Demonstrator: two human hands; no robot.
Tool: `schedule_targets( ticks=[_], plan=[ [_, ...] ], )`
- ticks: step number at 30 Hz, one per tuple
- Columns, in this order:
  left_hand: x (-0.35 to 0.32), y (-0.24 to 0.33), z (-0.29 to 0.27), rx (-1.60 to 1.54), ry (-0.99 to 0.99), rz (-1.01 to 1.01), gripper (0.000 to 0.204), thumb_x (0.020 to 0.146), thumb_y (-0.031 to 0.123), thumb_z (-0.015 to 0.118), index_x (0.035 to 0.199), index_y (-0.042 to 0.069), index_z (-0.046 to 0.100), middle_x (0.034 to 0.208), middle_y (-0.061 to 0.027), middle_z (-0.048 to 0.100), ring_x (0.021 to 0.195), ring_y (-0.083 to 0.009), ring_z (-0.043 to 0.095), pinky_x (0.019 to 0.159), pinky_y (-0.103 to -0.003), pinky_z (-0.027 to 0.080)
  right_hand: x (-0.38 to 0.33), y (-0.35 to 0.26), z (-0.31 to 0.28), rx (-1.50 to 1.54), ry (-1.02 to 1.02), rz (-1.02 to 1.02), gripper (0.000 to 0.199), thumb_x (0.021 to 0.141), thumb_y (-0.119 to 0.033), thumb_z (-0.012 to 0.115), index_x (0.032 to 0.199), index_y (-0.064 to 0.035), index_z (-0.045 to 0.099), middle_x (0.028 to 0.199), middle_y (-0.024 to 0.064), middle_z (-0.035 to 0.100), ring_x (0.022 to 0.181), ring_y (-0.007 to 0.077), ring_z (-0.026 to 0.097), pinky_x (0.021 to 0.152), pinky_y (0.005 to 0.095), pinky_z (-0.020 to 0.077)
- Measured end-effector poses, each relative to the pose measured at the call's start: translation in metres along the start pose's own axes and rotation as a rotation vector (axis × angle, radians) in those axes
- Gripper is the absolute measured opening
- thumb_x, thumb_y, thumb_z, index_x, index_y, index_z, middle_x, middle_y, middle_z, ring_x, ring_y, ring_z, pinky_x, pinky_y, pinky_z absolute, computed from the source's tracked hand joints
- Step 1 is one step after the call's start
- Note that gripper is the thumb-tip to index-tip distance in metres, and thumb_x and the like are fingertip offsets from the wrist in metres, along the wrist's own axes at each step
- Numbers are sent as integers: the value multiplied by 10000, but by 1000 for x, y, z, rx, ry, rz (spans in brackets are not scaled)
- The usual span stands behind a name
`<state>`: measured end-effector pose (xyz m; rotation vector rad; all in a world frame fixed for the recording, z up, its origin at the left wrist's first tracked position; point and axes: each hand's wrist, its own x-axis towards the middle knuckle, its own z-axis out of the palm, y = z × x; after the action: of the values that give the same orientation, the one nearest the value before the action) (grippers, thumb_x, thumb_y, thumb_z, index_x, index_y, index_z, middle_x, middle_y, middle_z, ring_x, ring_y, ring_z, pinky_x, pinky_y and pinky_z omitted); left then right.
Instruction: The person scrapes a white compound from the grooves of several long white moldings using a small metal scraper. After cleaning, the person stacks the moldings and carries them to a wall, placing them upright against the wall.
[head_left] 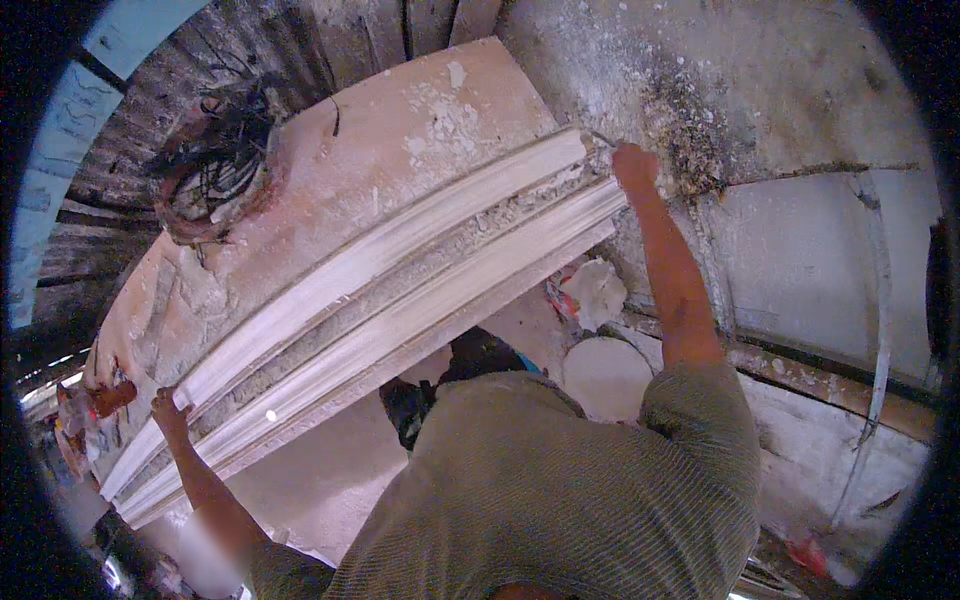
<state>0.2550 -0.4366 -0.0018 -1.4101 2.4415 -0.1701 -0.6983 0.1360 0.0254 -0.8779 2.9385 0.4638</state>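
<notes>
Two long white mouldings [400,225], seemingly plaster, lie side by side across the bench, slanting from lower left to upper right. A grey, crumbly strip [400,262] runs between them. My left hand [172,408] is at the left part of the farther moulding, its fingers curled over the edge. Far to the right, my right hand [635,168] is closed like a fist beside the mouldings' right ends. What lies inside those fingers is hidden. Both arms are stretched wide apart.
The pinkish bench board [400,130] is spattered with white residue. A tangled dark coil [215,185] lies at its far left, and a brown block [112,397] near my left hand. A round whitish container top [605,378] is below the bench's right side. A stained wall [800,110] rises at right.
</notes>
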Motion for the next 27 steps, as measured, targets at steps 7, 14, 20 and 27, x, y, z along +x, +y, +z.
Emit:
schedule_targets(
  ticks=[7, 14, 20, 27],
  plan=[
    [17, 118, -28, -325, 232, 198, 582, 794, 146, 750, 1321, 54, 521, 1330, -179, 550, 1241, -373, 501, 1044, -447, 407, 7, 46, -9, 474, -312, -549, 373, 834, -295, 701, 1134, -73, 688, 1074, 157, 697, 958, 272, 665, 873, 396, 497],
    [-8, 198, 14, -420, 146, -137, 675, 876, 483, 650, 1364, 37, 511, 1420, -249, 451, 1327, -399, 407, 1107, -457, 332, 50, 31, -37, 479, -645, -435, 280, 810, -219, 745, 1017, -30, 733, 823, 63, 700, 667, 141, 608, 615, 323, 497],
    [-30, 212, 44, -371, 346, -87, 569, 893, 410, 647, 1305, 26, 565, 1368, -256, 502, 1254, -411, 476, 1067, -472, 365, 47, -37, -15, 697, -673, -676, 259, 818, -163, 741, 1050, -48, 729, 865, 10, 696, 700, 99, 580, 598, 287, 478],
    [-45, 257, 2, -487, 426, -135, 418, 903, 269, 631, 1264, 62, 590, 1327, -208, 544, 1207, -384, 506, 1026, -497, 386, -53, -198, -24, 839, -668, -822, 286, 896, -219, 670, 1126, -53, 707, 938, 56, 718, 807, 111, 606, 742, 276, 494]
  ],
)
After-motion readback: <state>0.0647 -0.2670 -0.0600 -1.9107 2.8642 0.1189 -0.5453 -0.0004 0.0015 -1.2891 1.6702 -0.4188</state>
